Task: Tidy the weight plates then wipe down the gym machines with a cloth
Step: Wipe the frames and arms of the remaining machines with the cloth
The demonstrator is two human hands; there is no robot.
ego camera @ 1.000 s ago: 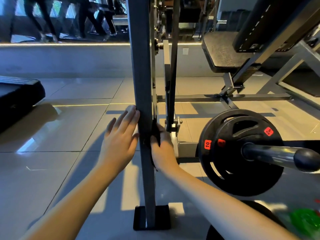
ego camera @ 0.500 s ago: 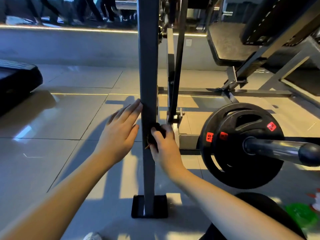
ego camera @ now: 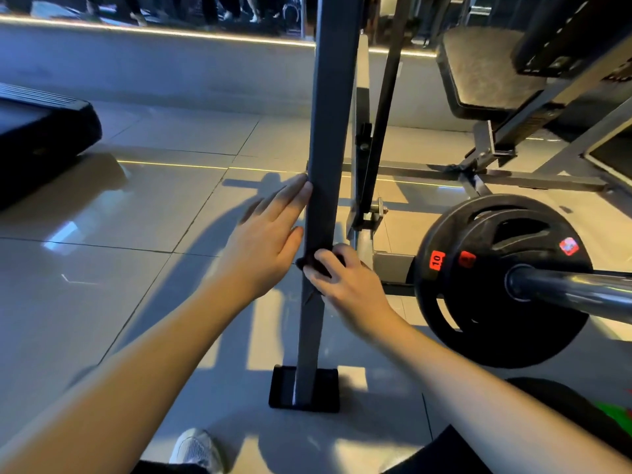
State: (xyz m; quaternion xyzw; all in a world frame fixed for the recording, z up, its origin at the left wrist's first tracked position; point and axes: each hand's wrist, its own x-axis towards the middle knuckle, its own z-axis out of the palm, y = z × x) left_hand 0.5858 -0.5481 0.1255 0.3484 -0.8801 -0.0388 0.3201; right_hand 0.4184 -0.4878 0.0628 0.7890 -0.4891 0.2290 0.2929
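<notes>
Black cloth (ego camera: 306,264) sits bunched low on the grey steel upright (ego camera: 328,131), pinched against it by the curled fingers of my right hand (ego camera: 345,285), while my left hand (ego camera: 263,241) lies flat on the upright's left face, fingers straight and together. So small a wad could, I think, slip from that pinch as I drag it along the edge and drop to the floor (ego camera: 136,217). Stacked weight plates (ego camera: 496,285) on the barbell sleeve (ego camera: 564,292) sit near my right forearm, so a wide stroke could knock my knuckles on them.
</notes>
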